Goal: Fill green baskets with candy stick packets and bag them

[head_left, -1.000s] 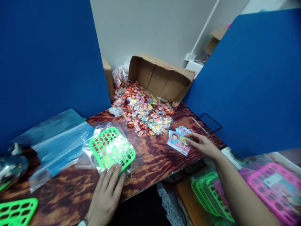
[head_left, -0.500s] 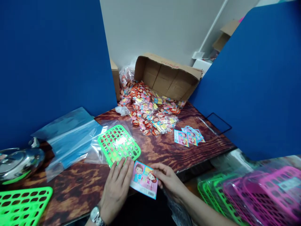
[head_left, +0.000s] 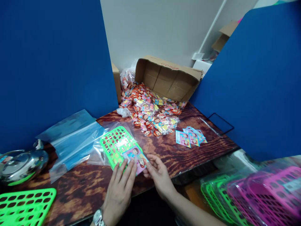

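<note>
A bright green plastic grid (head_left: 115, 141) lies in a clear plastic bag (head_left: 96, 155) on the table. Over its lower right corner is a printed card (head_left: 136, 155) with cartoon figures. My left hand (head_left: 122, 185) rests with its fingers stretched out flat on the card's lower left part and the grid's near edge. The card's right corner is pinched between the thumb and fingers of my right hand (head_left: 158, 175). Whether the card is inside or on top of the bag I cannot tell. A few similar cards (head_left: 190, 137) lie fanned out farther right.
Small wrapped cartoon pieces (head_left: 152, 116) spill from a tipped cardboard box (head_left: 169, 75). To the left are a clear bag (head_left: 70, 141), a shiny metal pot (head_left: 21, 166) and another green grid (head_left: 25, 207). Bagged pink grids (head_left: 265, 191) stand at lower right. Blue partitions (head_left: 54, 62) flank the table.
My right hand has moved the card up and left, from beside the green grid onto its lower corner. My left hand's fingers now lie over the card's edge.
</note>
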The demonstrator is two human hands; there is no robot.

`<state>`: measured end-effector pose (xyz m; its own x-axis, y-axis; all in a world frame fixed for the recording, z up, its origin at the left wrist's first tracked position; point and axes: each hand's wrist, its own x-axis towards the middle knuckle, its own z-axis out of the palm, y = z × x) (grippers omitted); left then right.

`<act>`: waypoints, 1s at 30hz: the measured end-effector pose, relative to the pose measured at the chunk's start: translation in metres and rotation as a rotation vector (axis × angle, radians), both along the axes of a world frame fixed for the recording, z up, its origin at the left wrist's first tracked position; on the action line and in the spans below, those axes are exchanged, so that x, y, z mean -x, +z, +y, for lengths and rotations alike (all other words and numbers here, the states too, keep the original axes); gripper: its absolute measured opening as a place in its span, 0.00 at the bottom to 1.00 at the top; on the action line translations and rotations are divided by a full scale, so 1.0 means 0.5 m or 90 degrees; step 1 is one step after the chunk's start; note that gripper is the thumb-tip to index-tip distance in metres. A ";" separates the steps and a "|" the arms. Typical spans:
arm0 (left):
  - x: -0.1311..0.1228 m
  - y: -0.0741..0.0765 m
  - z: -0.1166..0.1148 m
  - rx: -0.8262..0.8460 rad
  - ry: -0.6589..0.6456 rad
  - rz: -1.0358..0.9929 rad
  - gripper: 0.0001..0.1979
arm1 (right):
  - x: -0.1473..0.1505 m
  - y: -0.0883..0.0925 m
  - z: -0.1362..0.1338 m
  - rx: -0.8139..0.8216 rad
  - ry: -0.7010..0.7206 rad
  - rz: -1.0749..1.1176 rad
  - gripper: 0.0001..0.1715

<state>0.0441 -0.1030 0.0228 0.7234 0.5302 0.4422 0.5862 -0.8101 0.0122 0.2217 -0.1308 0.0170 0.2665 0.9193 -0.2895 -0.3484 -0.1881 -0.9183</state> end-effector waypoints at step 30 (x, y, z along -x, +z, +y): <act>-0.013 0.018 -0.014 0.012 0.009 -0.030 0.33 | 0.038 -0.008 0.129 -0.390 0.489 -0.849 0.31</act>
